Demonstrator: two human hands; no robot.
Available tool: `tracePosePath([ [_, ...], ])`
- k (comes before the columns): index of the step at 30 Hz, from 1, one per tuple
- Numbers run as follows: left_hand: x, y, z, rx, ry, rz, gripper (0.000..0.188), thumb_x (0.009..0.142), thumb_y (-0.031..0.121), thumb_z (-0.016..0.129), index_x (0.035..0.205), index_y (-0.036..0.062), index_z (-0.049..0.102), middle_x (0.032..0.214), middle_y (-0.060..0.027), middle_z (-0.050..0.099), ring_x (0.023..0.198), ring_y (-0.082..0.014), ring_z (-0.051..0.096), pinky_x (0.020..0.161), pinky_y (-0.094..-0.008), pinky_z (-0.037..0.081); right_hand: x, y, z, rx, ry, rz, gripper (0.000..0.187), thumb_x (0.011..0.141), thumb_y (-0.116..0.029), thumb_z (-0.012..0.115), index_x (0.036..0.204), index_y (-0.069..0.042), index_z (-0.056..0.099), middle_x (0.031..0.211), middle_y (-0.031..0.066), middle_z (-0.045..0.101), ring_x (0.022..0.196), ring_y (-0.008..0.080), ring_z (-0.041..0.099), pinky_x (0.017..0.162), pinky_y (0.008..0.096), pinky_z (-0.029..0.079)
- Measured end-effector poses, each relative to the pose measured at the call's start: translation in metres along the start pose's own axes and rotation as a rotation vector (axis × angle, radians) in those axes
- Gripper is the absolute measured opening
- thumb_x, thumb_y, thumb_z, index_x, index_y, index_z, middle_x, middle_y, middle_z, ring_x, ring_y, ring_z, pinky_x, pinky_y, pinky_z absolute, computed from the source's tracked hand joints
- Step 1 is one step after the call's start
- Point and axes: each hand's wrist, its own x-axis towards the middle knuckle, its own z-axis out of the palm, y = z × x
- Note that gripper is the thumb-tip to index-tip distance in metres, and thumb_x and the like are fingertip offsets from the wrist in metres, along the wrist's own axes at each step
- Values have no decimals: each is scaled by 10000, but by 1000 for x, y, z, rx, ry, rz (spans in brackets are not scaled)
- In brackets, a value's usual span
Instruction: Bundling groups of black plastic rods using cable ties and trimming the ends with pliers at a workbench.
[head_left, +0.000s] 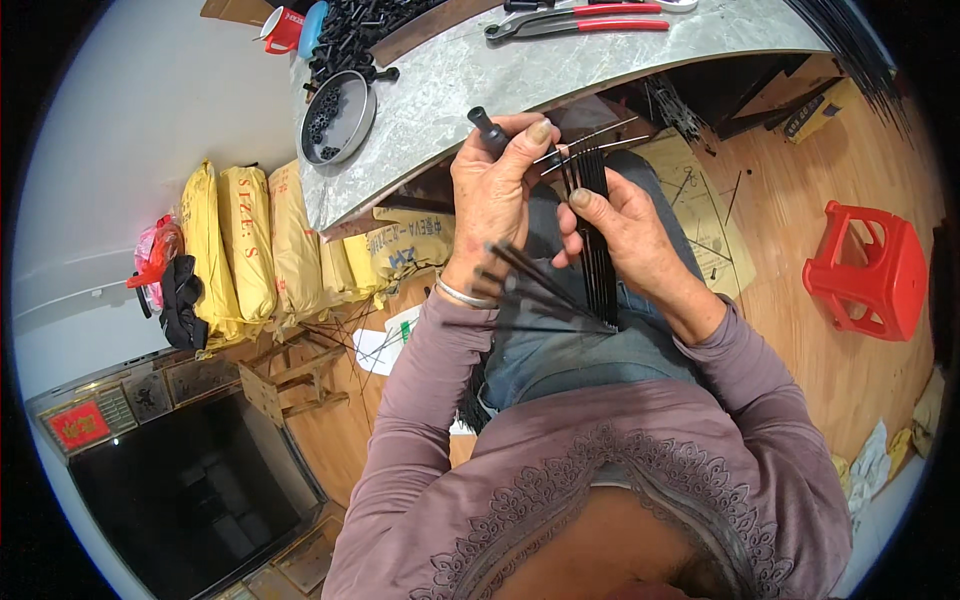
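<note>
My left hand (495, 195) is closed round a short black plastic tube (484, 126) with a flared end, which sticks out above the fingers. Two thin bare-metal rods (610, 130) cross between my hands, close to the left thumb tip. My right hand (625, 225) grips a flat bundle of thin black ribs (598, 250), like umbrella ribs, with its thumb pressed on the front. The bundle hangs down to my lap. Several more black rods (540, 280) fan out beside my left wrist, smeared by motion. Where the rods meet the tube is hidden by my fingers.
On the grey marbled table (430, 100) lie red-handled pliers (580, 22), a heap of black tubes (350, 35) and a grey bowl (362, 120) of small black rings. Black rods (850, 45) overhang its right edge. A red stool (870, 270) stands right; yellow sacks (245, 240) line the left.
</note>
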Motion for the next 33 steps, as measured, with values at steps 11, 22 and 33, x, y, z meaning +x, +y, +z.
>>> tracePosePath([
  [11,-2,11,-2,64,-29,-37,208,880,128,670,1022,-16,621,891,-110,659,813,-190,635,752,-319,537,-4,-7,11,-186,50,-55,206,959,-139,547,1129,-21,547,808,41,626,640,86,600,585,234,525],
  [22,-27,-3,-14,278,3,-48,384,861,185,705,1129,-59,579,730,-53,621,596,-88,548,537,-204,446,-1,-6,10,-176,43,-82,193,953,-129,558,1108,-15,577,833,44,641,653,80,607,585,214,521],
  [33,-26,-7,-15,91,-14,-14,328,832,115,714,1080,-49,574,738,-75,624,615,-130,591,555,-236,479,4,-16,-2,-732,54,-206,211,839,-258,667,863,-55,720,702,67,639,634,105,575,598,303,458],
])
